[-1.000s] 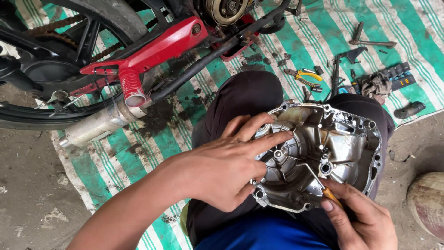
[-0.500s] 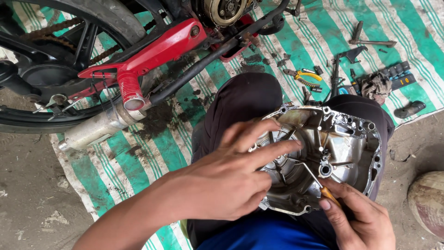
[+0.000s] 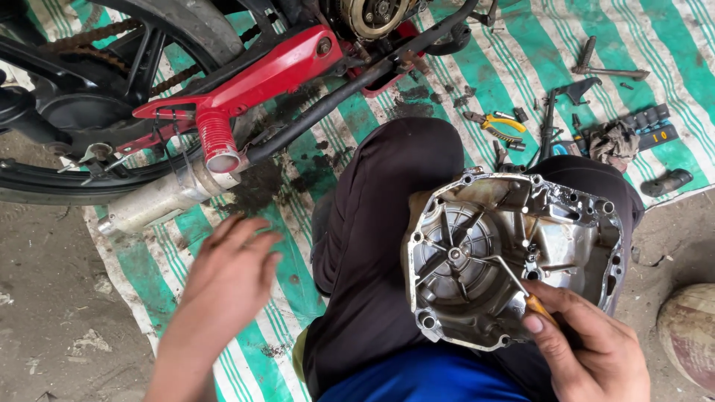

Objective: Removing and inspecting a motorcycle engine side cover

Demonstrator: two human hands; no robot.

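Observation:
A grey metal engine cover (image 3: 514, 253) lies inner side up across my dark-trousered knees. My right hand (image 3: 588, 350) at the lower right grips a thin tool with an orange handle (image 3: 538, 305); its metal shaft reaches into the cover's middle. My left hand (image 3: 227, 286) hovers with fingers spread over the green-and-white striped tarp (image 3: 298, 275), well left of the cover and holding nothing.
A motorcycle's rear wheel (image 3: 97, 97), red swingarm (image 3: 253, 74) and silver exhaust (image 3: 160, 201) fill the upper left. Yellow-handled pliers (image 3: 495, 125), sockets (image 3: 644, 119), a rag (image 3: 611, 141) and other tools lie on the tarp at upper right. A round stone-like object (image 3: 689, 335) sits at right.
My left hand has lifted off the engine cover and swung left over the tarp. The cover's round inner recess now shows. My right hand stays with the tool.

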